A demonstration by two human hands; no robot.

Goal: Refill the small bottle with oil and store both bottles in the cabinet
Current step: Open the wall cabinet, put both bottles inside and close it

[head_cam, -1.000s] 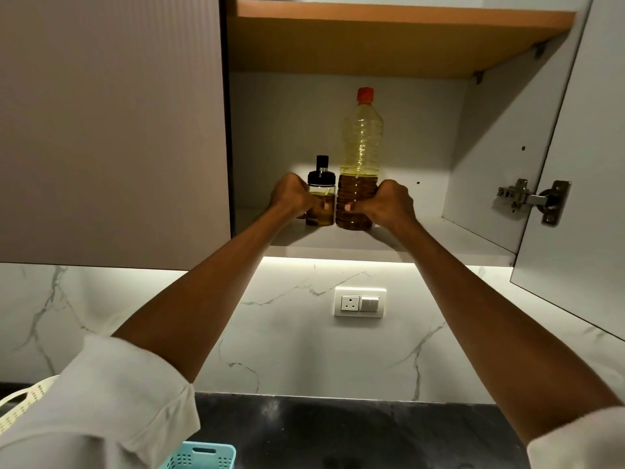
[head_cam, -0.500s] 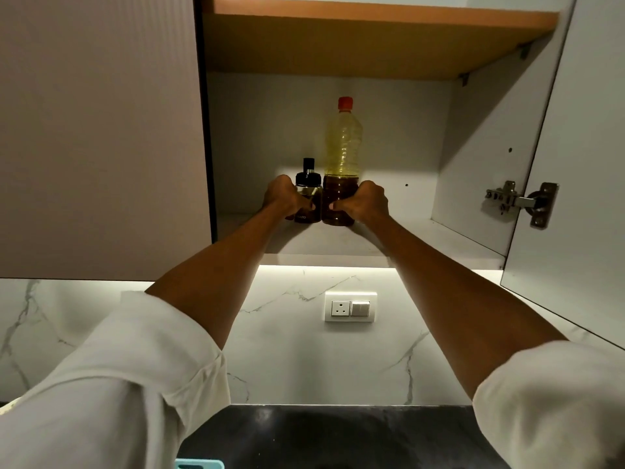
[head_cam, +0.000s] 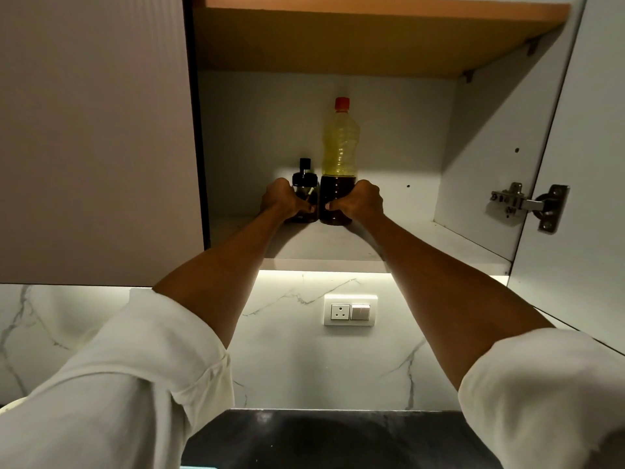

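Observation:
Both bottles stand side by side, touching, deep on the lower shelf (head_cam: 338, 245) of the open wall cabinet. The small bottle (head_cam: 305, 184) has a black pump cap and dark oil inside; my left hand (head_cam: 282, 201) is wrapped around its left side. The tall plastic oil bottle (head_cam: 340, 154) has a red cap and looks yellow above and dark brown below. My right hand (head_cam: 360, 203) grips its lower right side. Both arms reach up and forward, with white sleeves rolled at the elbows.
The right cabinet door (head_cam: 581, 204) hangs open with a metal hinge (head_cam: 527, 204). A closed door (head_cam: 94, 137) covers the left side. An orange-edged upper shelf (head_cam: 372, 32) sits above the bottles. Below are a marble backsplash with a socket (head_cam: 350, 310) and a dark counter (head_cam: 338, 441).
Both hands have pushed the two bottles further back on the shelf. The view has shifted closer, and the blue basket at the bottom edge has dropped out of sight.

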